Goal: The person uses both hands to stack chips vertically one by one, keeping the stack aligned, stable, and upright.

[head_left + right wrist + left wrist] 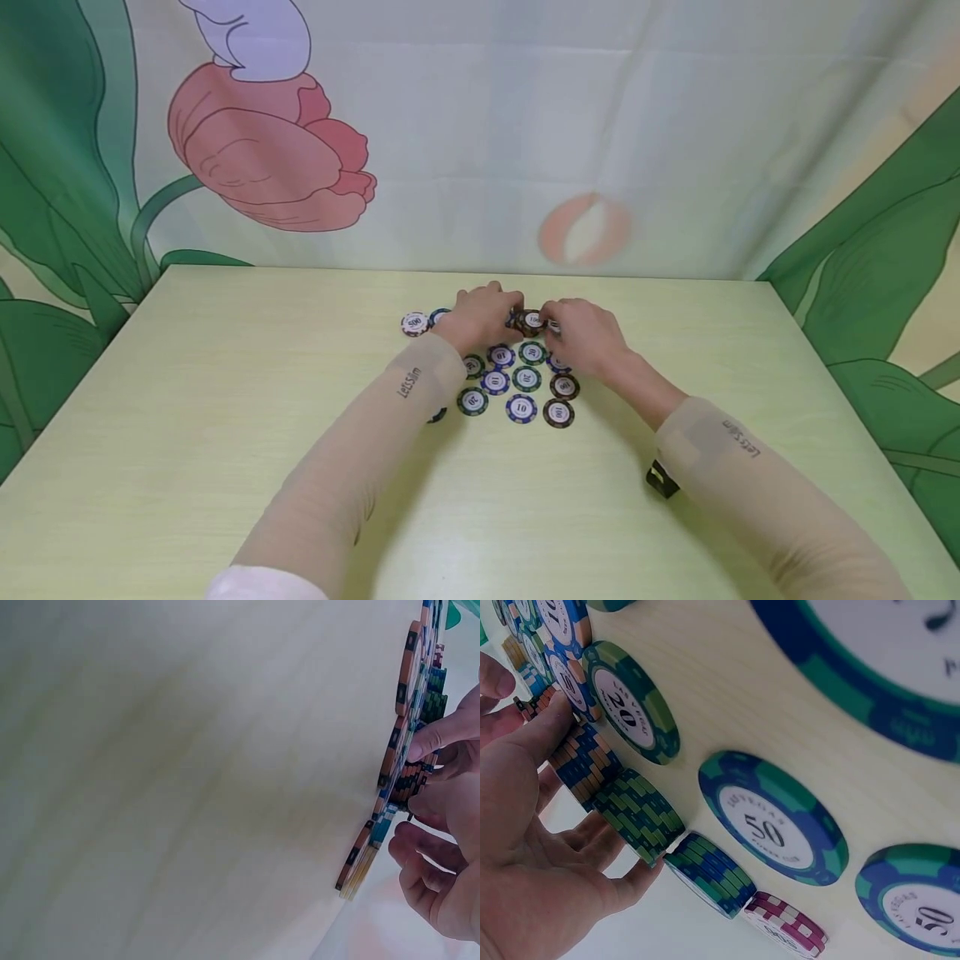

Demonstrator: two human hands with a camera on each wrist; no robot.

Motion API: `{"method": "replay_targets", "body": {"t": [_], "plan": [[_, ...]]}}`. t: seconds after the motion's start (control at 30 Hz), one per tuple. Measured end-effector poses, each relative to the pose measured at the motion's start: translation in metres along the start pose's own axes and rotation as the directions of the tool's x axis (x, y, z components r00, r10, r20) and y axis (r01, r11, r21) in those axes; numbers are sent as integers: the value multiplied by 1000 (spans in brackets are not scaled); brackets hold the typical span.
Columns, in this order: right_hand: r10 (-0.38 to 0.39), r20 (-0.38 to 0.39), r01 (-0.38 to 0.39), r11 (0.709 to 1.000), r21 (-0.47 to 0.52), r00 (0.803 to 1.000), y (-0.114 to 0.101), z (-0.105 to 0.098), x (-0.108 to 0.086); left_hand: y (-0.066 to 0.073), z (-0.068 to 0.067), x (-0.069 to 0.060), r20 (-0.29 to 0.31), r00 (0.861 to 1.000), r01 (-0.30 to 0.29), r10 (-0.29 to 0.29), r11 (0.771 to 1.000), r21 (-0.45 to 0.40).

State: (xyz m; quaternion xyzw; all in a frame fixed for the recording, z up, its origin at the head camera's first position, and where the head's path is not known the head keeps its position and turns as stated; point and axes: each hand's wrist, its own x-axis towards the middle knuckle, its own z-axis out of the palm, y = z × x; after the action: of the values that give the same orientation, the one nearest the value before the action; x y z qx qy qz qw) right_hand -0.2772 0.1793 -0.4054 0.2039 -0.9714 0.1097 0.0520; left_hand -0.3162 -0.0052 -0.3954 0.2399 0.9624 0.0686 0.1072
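A stack of black-and-orange poker chips (531, 322) marked 100 stands between the hands at the back of the group. From its left side, my left hand (483, 317) grips the stack, its thumb (551, 724) over the front and other fingers behind the row. My right hand (588, 333) pinches at the stack's right side with curled fingers, partly hidden in the right wrist view. Beside the left hand stand a blue-and-orange chip stack (585, 765), a green stack (639, 814), a blue-and-green stack (711, 874) and a maroon-and-white stack (786, 924).
Single chips lie flat in front of the stacks, among them a green 20 chip (472, 402), a blue 10 chip (521, 408) and a black 100 chip (558, 413). A yellow-edged stack (360, 874) sits at the row's right end. Behind the table (225, 417) hangs a printed curtain (465, 125).
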Motion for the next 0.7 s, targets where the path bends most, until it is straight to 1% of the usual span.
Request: {"method": "replay_targets", "body": {"t": [0.2, 0.7], "plan": [[-11, -25, 11, 1000, 3, 1000, -3, 2, 2, -1, 1, 1, 0, 1000, 2, -2, 1000, -7], [-18, -36, 17, 1000, -21, 999, -6, 4, 6, -1, 0, 0, -3, 1000, 3, -3, 1000, -18]]}}
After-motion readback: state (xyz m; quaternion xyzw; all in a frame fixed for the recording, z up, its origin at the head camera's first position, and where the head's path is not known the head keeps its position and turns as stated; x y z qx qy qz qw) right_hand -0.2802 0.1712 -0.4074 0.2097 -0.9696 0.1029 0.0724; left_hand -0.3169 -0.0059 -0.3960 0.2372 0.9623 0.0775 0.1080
